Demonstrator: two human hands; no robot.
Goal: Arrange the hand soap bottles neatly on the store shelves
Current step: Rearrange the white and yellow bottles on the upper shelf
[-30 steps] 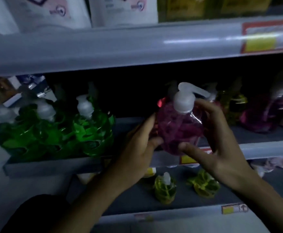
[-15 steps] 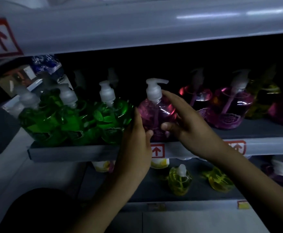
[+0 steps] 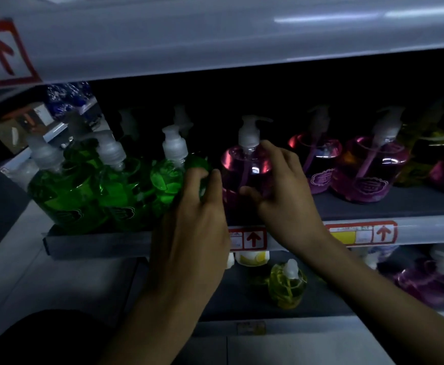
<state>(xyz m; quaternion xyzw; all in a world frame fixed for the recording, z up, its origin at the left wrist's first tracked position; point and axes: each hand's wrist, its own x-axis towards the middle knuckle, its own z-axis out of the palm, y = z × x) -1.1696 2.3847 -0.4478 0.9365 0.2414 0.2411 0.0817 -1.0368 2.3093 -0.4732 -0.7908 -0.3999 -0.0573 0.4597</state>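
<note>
The pink soap bottle [image 3: 246, 169] stood upright on the middle shelf [image 3: 389, 204], just right of the green bottles [image 3: 105, 185]. My right hand [image 3: 285, 196] gripped its right side; my left hand [image 3: 194, 219] lay loosely curled against its left side, touching the nearest green bottle [image 3: 169, 177].

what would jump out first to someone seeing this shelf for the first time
Two bare hands meet at the middle shelf's front edge: the right hand wraps a pink soap bottle, the left hand rests against it and the nearest green bottle. Bright green bottles cluster left, more pink ones stand right, and a yellow bottle sits on the shelf below.
</note>
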